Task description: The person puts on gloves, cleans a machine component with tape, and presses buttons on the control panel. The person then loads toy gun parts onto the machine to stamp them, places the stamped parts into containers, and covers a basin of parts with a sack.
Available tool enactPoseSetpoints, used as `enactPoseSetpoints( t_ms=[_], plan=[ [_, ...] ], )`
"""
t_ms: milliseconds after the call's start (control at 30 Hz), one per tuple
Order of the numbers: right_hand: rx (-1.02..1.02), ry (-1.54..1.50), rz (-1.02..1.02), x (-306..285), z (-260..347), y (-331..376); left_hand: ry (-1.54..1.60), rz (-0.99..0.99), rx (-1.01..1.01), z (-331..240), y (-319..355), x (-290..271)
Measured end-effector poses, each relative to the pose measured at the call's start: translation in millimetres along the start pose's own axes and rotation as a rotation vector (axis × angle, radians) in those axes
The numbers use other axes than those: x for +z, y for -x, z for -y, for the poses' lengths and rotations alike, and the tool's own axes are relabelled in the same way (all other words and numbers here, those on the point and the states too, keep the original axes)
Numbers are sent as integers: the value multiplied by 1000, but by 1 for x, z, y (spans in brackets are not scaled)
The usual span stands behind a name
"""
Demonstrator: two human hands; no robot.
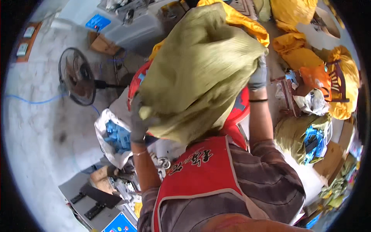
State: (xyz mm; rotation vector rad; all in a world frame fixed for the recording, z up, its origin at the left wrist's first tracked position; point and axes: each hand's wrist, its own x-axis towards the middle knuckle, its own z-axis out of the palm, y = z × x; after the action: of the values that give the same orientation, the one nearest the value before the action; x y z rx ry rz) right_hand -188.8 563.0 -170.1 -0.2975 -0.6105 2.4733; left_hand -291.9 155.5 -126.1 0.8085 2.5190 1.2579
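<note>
An olive-green woven sack (pixel 201 69) is spread out in front of my chest, wrinkled and slightly blurred. My left hand (pixel 138 123), in a dark grey glove, grips its lower left edge. At the sack's right edge, my right hand (pixel 258 76), in a grey glove, is closed on the fabric; some of its fingers are hidden behind a fold. Beneath the sack, a red round rim or cover (pixel 240 106) shows on both sides, with bits of blue by it. Most of that red thing is covered by the sack.
On the left stand a black fan (pixel 79 75) and a white sack (pixel 101 133) of blue plastic pieces (pixel 118 135). Yellow sacks (pixel 301 58) and an olive sack (pixel 288 133) with blue pieces lie to the right. A grey bin (pixel 137 31) stands at the back.
</note>
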Motion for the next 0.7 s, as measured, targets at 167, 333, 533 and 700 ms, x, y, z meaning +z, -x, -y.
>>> enactPoseSetpoints(
  t_ms=[167,333,533,700],
  plan=[
    [140,708,11,-162,-51,102,-422,-104,148,57,-9,26],
    [-90,1773,430,-93,-107,166,-265,-153,83,98,-46,44],
    [24,648,260,-84,-156,129,-143,4,304,38,-46,100],
    [273,845,257,-65,-169,103,-142,438,210,-41,8,120]
  ],
)
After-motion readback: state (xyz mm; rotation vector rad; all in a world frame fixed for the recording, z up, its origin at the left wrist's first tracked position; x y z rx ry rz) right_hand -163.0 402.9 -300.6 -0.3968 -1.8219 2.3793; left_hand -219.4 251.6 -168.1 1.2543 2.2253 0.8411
